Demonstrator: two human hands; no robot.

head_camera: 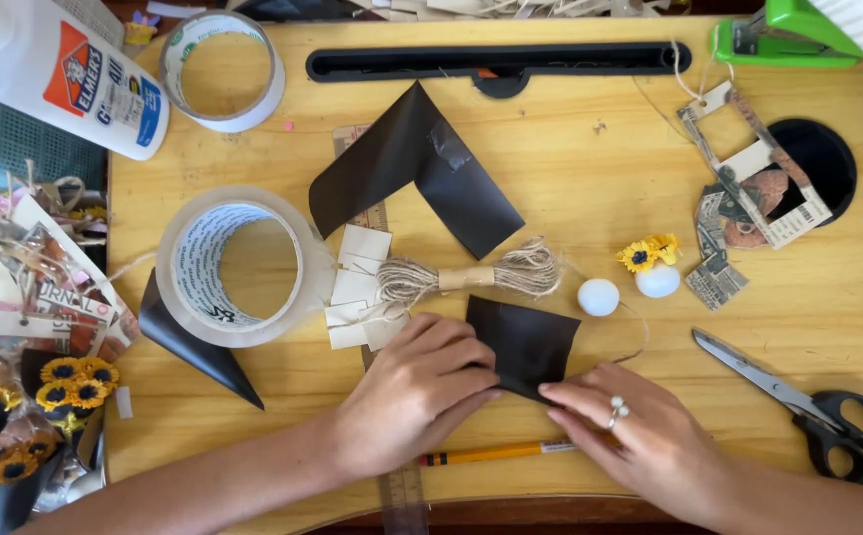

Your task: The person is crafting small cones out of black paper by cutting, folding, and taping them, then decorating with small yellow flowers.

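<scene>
Both hands sit at the bottom middle of the frame: the left hand [414,391] presses its fingers flat and close together on a small black paper piece [525,342], and the right hand [640,436] pinches its lower corner. Under them lies a yellow pencil [496,454]. Just above the paper rests a twine bundle [466,277], with scissors [808,401] at the lower right.
</scene>
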